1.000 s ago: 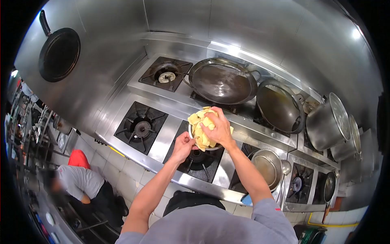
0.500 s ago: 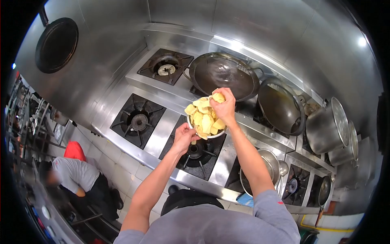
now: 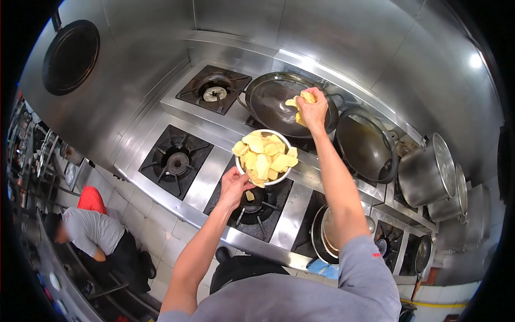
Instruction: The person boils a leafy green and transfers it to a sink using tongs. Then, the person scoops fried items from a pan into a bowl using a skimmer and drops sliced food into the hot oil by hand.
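Note:
My left hand [image 3: 235,187] grips the lower left rim of a round bowl [image 3: 286,177] heaped with pale yellow slices [image 3: 263,158]. The bowl is over the front middle burner. My right hand [image 3: 313,109] is closed on several yellow slices [image 3: 301,102], above the right part of a wide dark pan [image 3: 273,102] with liquid in it. One yellow piece [image 3: 250,196] lies on the burner [image 3: 252,206] below the bowl.
A dark wok [image 3: 365,145] and tall metal pots [image 3: 426,172] stand to the right. A metal pan [image 3: 324,236] and blue cloth [image 3: 323,268] are near the front edge. Another person [image 3: 99,233] crouches at lower left. A black pan [image 3: 71,56] hangs on the wall.
My right hand has lifted slices from the bowl and moved up and right over the wide pan. My left hand still holds the bowl, which now appears slightly further left.

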